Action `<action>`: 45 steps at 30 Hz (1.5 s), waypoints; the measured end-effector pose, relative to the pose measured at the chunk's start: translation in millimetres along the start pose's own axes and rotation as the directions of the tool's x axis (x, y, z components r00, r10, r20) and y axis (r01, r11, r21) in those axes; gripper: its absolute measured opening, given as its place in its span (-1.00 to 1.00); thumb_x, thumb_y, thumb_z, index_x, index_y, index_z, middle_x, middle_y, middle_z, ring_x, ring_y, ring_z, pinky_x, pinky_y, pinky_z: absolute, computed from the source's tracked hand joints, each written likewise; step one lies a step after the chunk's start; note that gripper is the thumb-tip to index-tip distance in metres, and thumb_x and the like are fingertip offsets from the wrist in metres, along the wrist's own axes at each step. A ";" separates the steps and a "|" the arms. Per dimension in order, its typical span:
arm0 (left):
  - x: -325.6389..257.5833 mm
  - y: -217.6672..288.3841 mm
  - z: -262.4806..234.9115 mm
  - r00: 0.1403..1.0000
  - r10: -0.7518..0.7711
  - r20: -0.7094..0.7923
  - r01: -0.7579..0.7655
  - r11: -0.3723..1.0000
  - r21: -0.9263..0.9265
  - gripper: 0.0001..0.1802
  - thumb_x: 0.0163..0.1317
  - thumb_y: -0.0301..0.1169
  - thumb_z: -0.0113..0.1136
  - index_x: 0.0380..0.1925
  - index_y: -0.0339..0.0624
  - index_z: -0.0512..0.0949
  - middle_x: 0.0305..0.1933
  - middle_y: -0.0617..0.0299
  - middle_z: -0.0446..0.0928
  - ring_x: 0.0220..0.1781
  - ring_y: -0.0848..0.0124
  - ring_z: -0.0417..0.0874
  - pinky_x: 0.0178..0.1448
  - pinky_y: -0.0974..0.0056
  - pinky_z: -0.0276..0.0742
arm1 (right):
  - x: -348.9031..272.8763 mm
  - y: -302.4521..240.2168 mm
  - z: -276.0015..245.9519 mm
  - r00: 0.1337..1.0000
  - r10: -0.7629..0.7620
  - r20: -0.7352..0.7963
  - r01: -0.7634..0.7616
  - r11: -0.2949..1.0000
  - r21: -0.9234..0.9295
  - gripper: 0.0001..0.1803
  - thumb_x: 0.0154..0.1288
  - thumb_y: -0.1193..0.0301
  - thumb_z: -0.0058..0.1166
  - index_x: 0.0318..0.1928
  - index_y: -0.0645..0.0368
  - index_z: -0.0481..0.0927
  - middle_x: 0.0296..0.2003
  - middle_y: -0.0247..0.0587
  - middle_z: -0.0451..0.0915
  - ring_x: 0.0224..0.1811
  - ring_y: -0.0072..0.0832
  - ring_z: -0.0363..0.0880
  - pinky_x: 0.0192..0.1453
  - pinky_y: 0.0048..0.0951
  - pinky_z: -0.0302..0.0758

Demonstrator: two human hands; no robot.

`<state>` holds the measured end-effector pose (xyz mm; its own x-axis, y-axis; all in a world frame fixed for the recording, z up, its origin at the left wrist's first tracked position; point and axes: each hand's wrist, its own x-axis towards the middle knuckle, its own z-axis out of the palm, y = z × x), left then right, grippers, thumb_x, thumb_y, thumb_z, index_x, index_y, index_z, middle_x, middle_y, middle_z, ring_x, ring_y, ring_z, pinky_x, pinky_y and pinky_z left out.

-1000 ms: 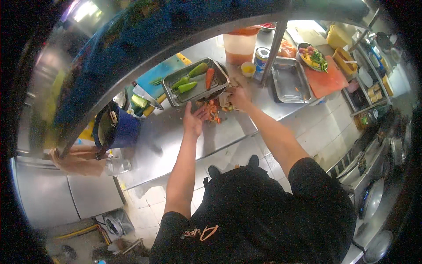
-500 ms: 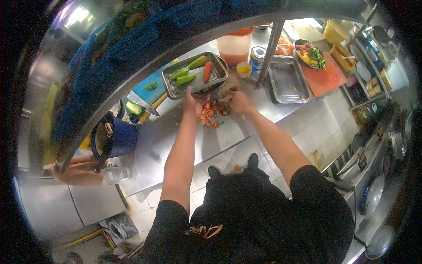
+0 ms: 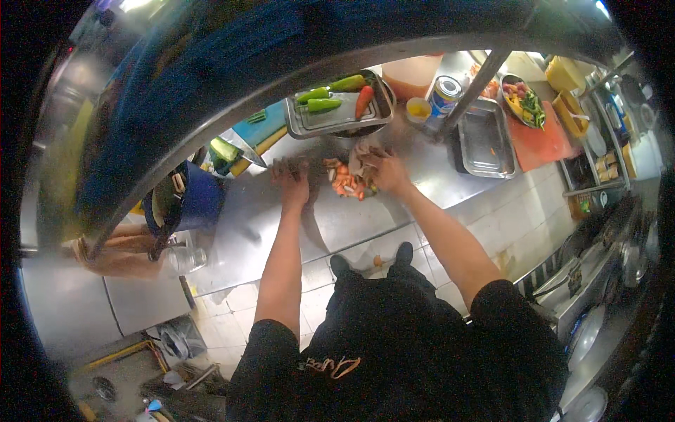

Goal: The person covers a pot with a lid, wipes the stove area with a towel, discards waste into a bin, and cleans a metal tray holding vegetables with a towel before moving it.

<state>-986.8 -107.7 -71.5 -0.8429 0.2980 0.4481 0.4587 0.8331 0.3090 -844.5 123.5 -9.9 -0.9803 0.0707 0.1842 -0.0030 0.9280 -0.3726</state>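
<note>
My left hand [image 3: 291,181] lies on the steel counter [image 3: 264,221] with its fingers spread and nothing in it. To its right is a heap of chopped orange and reddish vegetable scraps [image 3: 343,180]. Against that heap's right side, my right hand [image 3: 388,173] presses a crumpled greyish cloth [image 3: 359,159], its fingers bent over it. Behind both hands a metal tray [image 3: 302,126] holds green peppers [image 3: 323,105] and a carrot [image 3: 364,100]; it rests partly on a round pan whose rim shows underneath.
Left are a knife [image 3: 246,149], a cut green vegetable [image 3: 223,149] and a blue bucket [image 3: 200,204]. Rightward stand a yellow cup [image 3: 418,109], a can [image 3: 446,95], a shelf post [image 3: 474,91], a steel tray [image 3: 485,144] and an orange board [image 3: 545,144] bearing a vegetable bowl [image 3: 524,105].
My left hand has moved left off the scraps and opened onto the counter. My right hand, with the cloth, is now close beside the scraps, which lie in a tighter heap. The view has shifted.
</note>
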 end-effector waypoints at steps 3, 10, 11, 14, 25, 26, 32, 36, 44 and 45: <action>6.0 32.9 5.2 0.964 0.044 0.262 -0.048 0.999 0.008 -0.19 0.06 0.20 -0.15 0.13 -0.22 0.20 0.25 -0.12 0.07 0.33 0.06 -0.03 0.33 0.08 -0.07 | -1.1 19.9 21.8 0.990 0.116 -0.086 -0.089 0.959 0.270 -0.56 -0.05 0.40 -0.03 -0.04 -0.03 0.49 -0.04 -0.03 0.43 0.08 -0.13 0.30 0.21 -0.14 0.13; -10.6 55.0 -32.1 0.876 0.219 0.431 -0.004 0.895 -0.445 -0.26 0.08 0.04 -0.02 0.12 -0.29 0.19 0.22 -0.16 0.11 0.26 -0.04 0.08 0.27 0.05 0.05 | 16.7 -34.7 30.9 0.983 0.132 -0.128 -0.072 0.916 0.394 -0.60 -0.04 0.44 -0.07 -0.09 0.05 0.49 -0.08 -0.01 0.44 -0.03 -0.09 0.37 0.07 -0.22 0.31; -16.0 44.1 -34.8 0.882 0.205 0.425 0.000 0.900 -0.435 -0.26 0.08 0.04 -0.02 0.12 -0.29 0.19 0.22 -0.16 0.11 0.26 -0.04 0.08 0.27 0.05 0.05 | 24.7 -42.5 29.8 0.988 0.154 -0.015 -0.125 0.851 0.510 -0.60 -0.01 0.40 -0.10 -0.06 0.03 0.47 -0.09 0.04 0.42 -0.03 -0.06 0.37 0.07 -0.21 0.32; -48.5 20.5 -47.7 0.909 0.090 0.408 0.114 0.886 -0.450 -0.30 0.09 -0.03 0.02 0.12 -0.26 0.18 0.22 -0.16 0.11 0.24 -0.06 0.11 0.26 0.06 0.07 | 61.6 -59.5 20.2 0.977 0.059 -0.203 0.054 0.861 0.506 -0.67 0.03 0.43 -0.12 -0.13 0.13 0.47 -0.17 0.06 0.45 -0.10 -0.03 0.39 -0.03 -0.17 0.36; -87.5 19.7 -112.9 0.954 0.040 0.299 0.091 0.907 -0.412 -0.36 0.06 -0.17 0.06 0.12 -0.22 0.18 0.19 -0.14 0.15 0.24 -0.03 0.14 0.28 0.10 0.06 | 116.2 -115.8 44.5 0.926 -0.110 0.361 -0.180 0.712 0.679 -0.60 0.03 0.38 0.01 -0.04 0.11 0.42 -0.17 -0.12 0.51 -0.18 -0.30 0.49 -0.01 -0.36 0.39; -86.7 18.8 -115.0 0.959 0.033 0.282 0.087 0.911 -0.402 -0.36 0.06 -0.17 0.06 0.12 -0.22 0.18 0.19 -0.14 0.15 0.24 -0.03 0.14 0.28 0.10 0.06 | 124.7 -114.4 46.6 0.891 -0.138 0.431 -0.204 0.727 0.656 -0.60 0.03 0.40 0.01 -0.04 0.12 0.42 -0.17 -0.15 0.52 -0.19 -0.33 0.50 -0.03 -0.36 0.40; -82.8 25.8 -114.4 0.951 -0.021 0.308 0.129 0.933 -0.337 -0.36 0.08 -0.05 0.01 0.06 -0.27 0.23 0.20 -0.15 0.14 0.25 0.00 0.11 0.31 0.09 0.00 | 154.0 -145.6 45.2 0.913 -0.275 0.301 0.226 0.956 0.190 -0.60 0.05 0.32 0.00 -0.03 0.07 0.42 -0.02 -0.18 0.43 0.02 -0.41 0.37 0.08 -0.37 0.30; -83.7 32.6 -102.4 0.960 0.064 0.274 0.034 0.940 -0.338 -0.38 0.08 -0.04 0.01 0.01 -0.29 0.27 0.18 -0.12 0.18 0.22 0.00 0.15 0.27 0.09 0.07 | 105.6 -87.0 118.0 0.906 -0.339 0.253 0.309 0.939 0.152 -0.66 0.09 0.36 -0.06 -0.07 0.11 0.44 -0.07 -0.11 0.44 -0.03 -0.35 0.40 0.05 -0.39 0.32; -109.4 19.2 -67.4 0.986 0.017 0.168 0.018 0.979 -0.202 -0.49 0.12 -0.14 -0.02 -0.02 -0.28 0.33 -0.03 -0.08 0.36 0.02 -0.02 0.34 0.11 0.09 0.22 | 48.5 -106.8 -19.2 0.979 -0.092 0.182 -0.189 -0.075 0.979 -0.58 0.09 0.56 -0.06 0.04 0.21 0.36 -0.06 -0.20 0.46 -0.05 -0.49 0.40 0.03 -0.53 0.34; -106.3 0.4 -57.4 0.952 0.120 0.283 -0.061 0.977 -0.206 -0.53 0.14 -0.18 -0.04 -0.04 -0.28 0.34 -0.03 -0.07 0.37 0.01 0.00 0.35 0.11 0.08 0.21 | 38.9 -106.1 -35.5 0.993 -0.089 0.081 -0.086 -0.062 0.994 -0.59 0.12 0.53 -0.08 0.04 0.24 0.35 -0.05 -0.17 0.46 -0.04 -0.44 0.41 0.05 -0.48 0.33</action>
<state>-880.9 -165.8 -70.9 -0.8268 0.5152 0.2256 0.5578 0.6993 0.4470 -875.4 40.8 69.1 -0.9889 -0.0422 0.1427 -0.1113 -0.4270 -0.8974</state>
